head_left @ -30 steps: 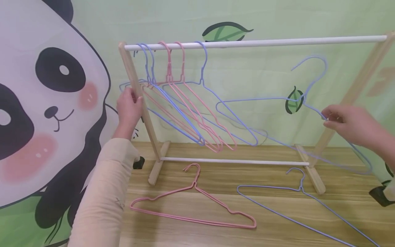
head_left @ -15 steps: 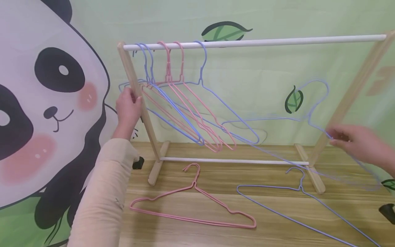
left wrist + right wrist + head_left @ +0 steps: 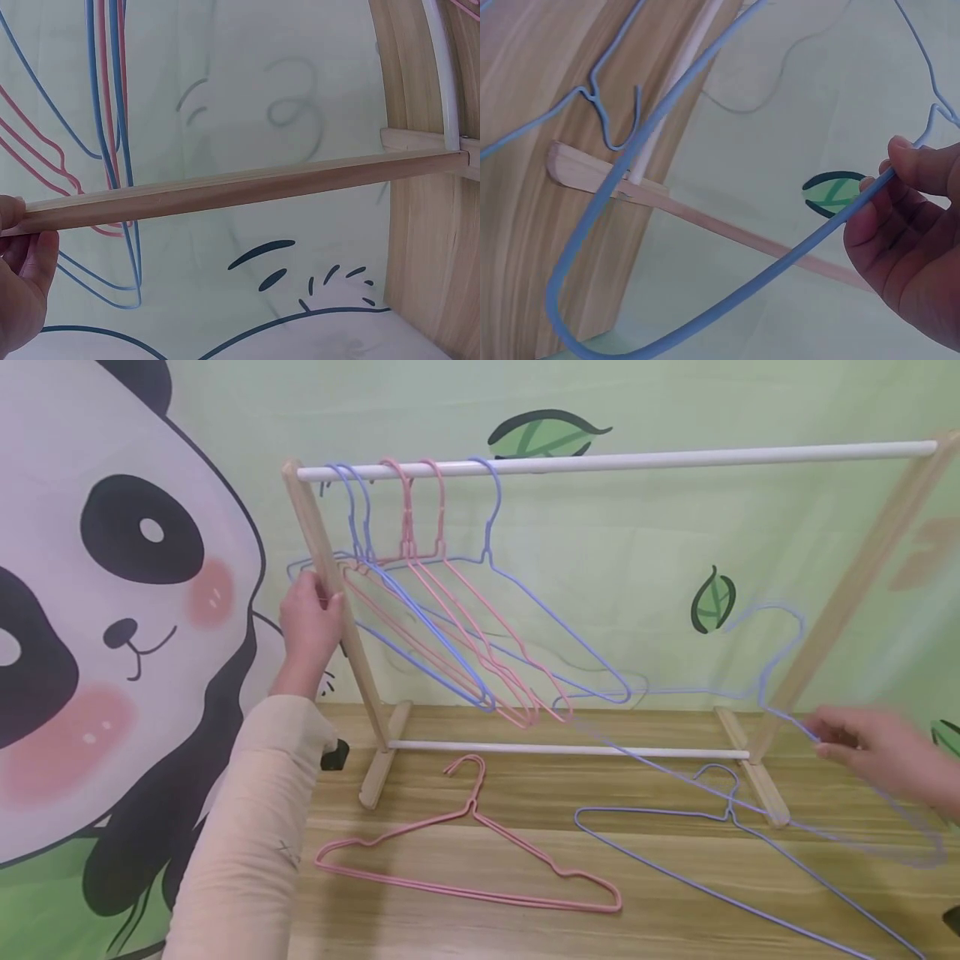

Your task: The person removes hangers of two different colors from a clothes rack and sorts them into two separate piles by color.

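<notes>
My left hand (image 3: 309, 622) grips the left wooden post (image 3: 363, 681) of a small hanging rack; the left wrist view shows fingers and thumb around that post (image 3: 225, 196). Off to the right, my right hand (image 3: 888, 756) pinches one shoulder of a blue wire hanger (image 3: 776, 266) between thumb and fingers. This hanger is in the air, hook up, below the rack's white top rail (image 3: 675, 459) and in front of the right post. Several blue and pink hangers hang bunched toward the rail's left end, the rightmost a blue hanger (image 3: 551, 610).
On the wooden tabletop (image 3: 450, 935) lie pink hangers (image 3: 472, 810), stacked together, and a blue hanger (image 3: 652, 812) to their right. A white lower bar (image 3: 562, 749) joins the rack's feet. Behind stands a green backdrop with a printed panda (image 3: 142, 535).
My right hand has moved down and slightly right, lowering the blue hanger from near the rail toward the tabletop. The left hand keeps its grip on the post.
</notes>
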Action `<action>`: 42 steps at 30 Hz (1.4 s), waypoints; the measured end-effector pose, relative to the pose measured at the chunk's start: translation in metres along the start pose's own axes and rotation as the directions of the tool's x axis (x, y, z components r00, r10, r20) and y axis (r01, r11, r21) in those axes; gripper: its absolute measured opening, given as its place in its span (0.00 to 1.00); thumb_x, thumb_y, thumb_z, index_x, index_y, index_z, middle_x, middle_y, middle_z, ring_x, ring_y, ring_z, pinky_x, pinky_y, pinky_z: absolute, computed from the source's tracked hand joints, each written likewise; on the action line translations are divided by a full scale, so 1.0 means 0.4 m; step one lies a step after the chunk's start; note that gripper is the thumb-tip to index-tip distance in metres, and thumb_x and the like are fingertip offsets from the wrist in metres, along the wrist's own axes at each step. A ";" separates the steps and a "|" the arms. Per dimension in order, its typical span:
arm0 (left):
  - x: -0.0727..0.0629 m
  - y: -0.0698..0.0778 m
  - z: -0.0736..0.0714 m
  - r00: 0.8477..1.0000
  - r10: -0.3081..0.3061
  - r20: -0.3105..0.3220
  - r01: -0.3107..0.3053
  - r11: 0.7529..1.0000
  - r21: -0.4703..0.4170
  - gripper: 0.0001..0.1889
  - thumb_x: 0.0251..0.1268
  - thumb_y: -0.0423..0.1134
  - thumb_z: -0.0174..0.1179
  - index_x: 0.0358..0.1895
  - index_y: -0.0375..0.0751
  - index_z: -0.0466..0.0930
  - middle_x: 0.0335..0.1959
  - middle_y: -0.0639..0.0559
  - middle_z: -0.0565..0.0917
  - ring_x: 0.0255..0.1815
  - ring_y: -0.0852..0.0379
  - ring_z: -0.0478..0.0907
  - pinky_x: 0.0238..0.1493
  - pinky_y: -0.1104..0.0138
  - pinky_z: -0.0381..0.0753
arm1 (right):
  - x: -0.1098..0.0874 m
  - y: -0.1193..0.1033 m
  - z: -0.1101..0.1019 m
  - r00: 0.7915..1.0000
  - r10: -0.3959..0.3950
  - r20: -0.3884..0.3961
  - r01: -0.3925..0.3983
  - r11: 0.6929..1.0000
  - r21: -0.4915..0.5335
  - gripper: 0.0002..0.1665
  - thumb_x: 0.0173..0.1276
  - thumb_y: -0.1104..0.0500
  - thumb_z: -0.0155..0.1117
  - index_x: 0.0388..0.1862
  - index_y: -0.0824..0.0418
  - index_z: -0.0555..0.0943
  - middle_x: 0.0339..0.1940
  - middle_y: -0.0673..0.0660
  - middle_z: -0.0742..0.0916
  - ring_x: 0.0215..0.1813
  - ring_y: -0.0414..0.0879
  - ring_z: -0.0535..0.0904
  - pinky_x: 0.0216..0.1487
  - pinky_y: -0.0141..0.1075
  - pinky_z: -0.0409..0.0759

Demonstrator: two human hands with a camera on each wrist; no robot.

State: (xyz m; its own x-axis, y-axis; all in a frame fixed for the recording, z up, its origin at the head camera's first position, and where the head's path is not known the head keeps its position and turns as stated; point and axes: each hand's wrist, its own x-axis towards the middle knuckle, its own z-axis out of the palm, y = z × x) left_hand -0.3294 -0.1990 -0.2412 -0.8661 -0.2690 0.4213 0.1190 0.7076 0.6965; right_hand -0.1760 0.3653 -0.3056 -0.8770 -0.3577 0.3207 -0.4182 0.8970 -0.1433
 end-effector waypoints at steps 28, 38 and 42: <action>0.009 -0.003 -0.004 1.000 -0.006 0.012 0.006 1.000 0.020 0.16 0.64 0.36 0.44 0.53 0.34 0.64 0.50 0.39 0.74 0.50 0.47 0.73 0.48 0.60 0.79 | -0.168 0.019 0.149 0.988 -0.111 0.104 0.073 0.946 0.315 0.16 0.44 0.76 0.61 0.31 0.61 0.74 0.24 0.33 0.73 0.26 0.24 0.63 0.17 0.25 0.64; 0.006 -0.003 -0.002 1.000 0.001 0.005 -0.001 1.000 0.014 0.15 0.64 0.36 0.44 0.52 0.34 0.64 0.50 0.39 0.74 0.49 0.48 0.74 0.47 0.60 0.79 | -0.182 0.061 0.201 0.974 -0.169 0.148 0.085 0.889 0.450 0.20 0.46 0.78 0.58 0.27 0.53 0.70 0.22 0.38 0.70 0.25 0.26 0.62 0.16 0.25 0.62; 0.003 -0.003 -0.001 1.000 -0.014 0.016 0.013 1.000 0.014 0.16 0.65 0.37 0.44 0.53 0.35 0.64 0.50 0.40 0.74 0.49 0.48 0.74 0.47 0.60 0.80 | -0.184 0.082 0.225 0.968 -0.118 0.223 -0.001 0.883 0.470 0.15 0.50 0.76 0.56 0.28 0.56 0.72 0.22 0.38 0.72 0.22 0.26 0.63 0.13 0.25 0.64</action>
State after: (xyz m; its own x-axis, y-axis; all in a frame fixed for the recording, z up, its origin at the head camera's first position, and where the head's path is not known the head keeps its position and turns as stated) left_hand -0.3305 -0.2005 -0.2413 -0.8752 -0.2683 0.4026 0.1007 0.7130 0.6939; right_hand -0.1464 0.3979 -0.4182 -0.8520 -0.5100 0.1184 -0.4797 0.6697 -0.5670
